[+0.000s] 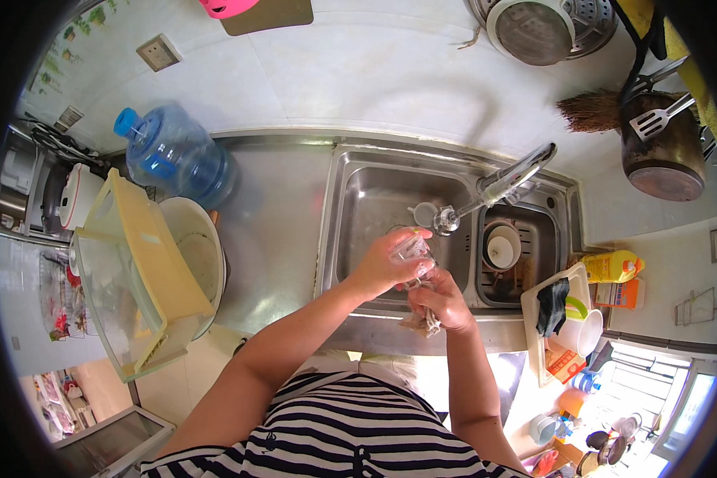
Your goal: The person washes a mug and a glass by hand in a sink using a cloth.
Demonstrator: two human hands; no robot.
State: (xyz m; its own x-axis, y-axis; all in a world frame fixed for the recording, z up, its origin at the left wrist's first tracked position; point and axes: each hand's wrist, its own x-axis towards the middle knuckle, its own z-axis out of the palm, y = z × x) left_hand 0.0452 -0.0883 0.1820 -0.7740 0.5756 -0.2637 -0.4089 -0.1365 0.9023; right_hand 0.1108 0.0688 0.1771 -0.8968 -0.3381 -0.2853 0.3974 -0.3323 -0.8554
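Observation:
Over the front of the large sink basin (364, 239), my left hand (379, 263) is wrapped around a clear, wet vessel (409, 248), which looks like a drinking glass. My right hand (448, 302) grips a brownish wet cloth (425, 325) against the vessel's near end. Part of the cloth hangs below my right fingers; whether some of it is inside the vessel I cannot tell. Beyond my hands, a small white cup (423, 213) rests in the basin. The chrome faucet (490, 191) reaches over the basin, its spout just past my fingers. Running water is not visible.
Stacked bowls (502, 246) stand in the smaller right basin (544, 263). A tray (535, 334) at the right bears a dark cloth (553, 308) and a white mug (585, 334). On the left are a large blue water bottle (176, 155), a white basin (200, 257) and a yellow-framed drawer (161, 257).

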